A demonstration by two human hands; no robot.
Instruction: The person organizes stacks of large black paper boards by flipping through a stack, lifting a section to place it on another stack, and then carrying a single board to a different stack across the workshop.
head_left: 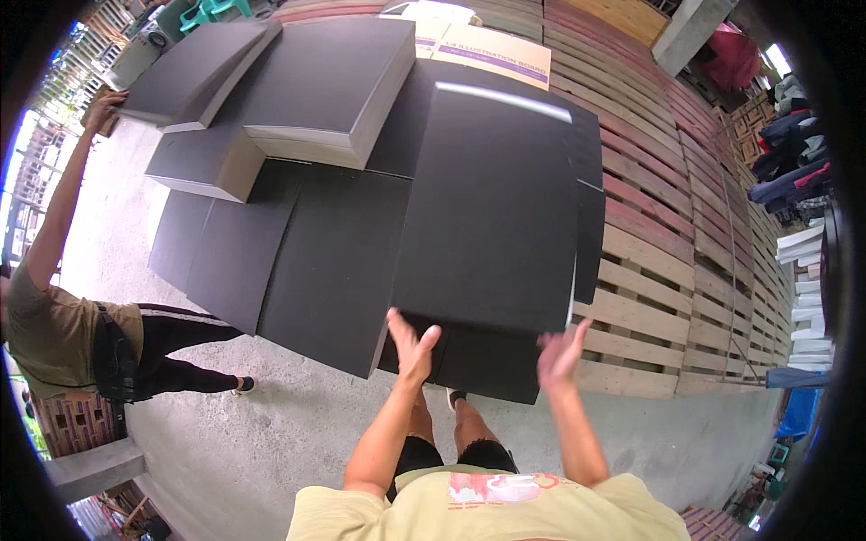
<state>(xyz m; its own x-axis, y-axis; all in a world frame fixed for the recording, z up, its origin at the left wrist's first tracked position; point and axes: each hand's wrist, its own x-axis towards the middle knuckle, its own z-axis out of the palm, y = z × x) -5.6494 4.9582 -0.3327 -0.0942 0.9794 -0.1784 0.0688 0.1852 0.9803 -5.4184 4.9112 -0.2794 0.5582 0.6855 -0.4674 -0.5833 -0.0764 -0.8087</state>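
Note:
In front of me lies a large black board (492, 207), its near edge toward my body and a pale glare strip across its far end. At its near left corner, my left hand (413, 347) is open, thumb and fingers apart. My right hand (561, 356), slightly blurred, is at the near right corner with its fingers spread. Whether either palm presses the edge, I cannot tell. Another black board (487, 365) shows beneath, between my hands. More black boards (334, 261) lie to the left.
Thick stacks of black-topped boards (334, 77) stand farther back. At the left, a co-worker (63, 338) reaches toward a raised stack (194, 68). Wooden pallets (645, 261) extend right. A printed carton (496, 59) is behind. Concrete floor (271, 433) lies below.

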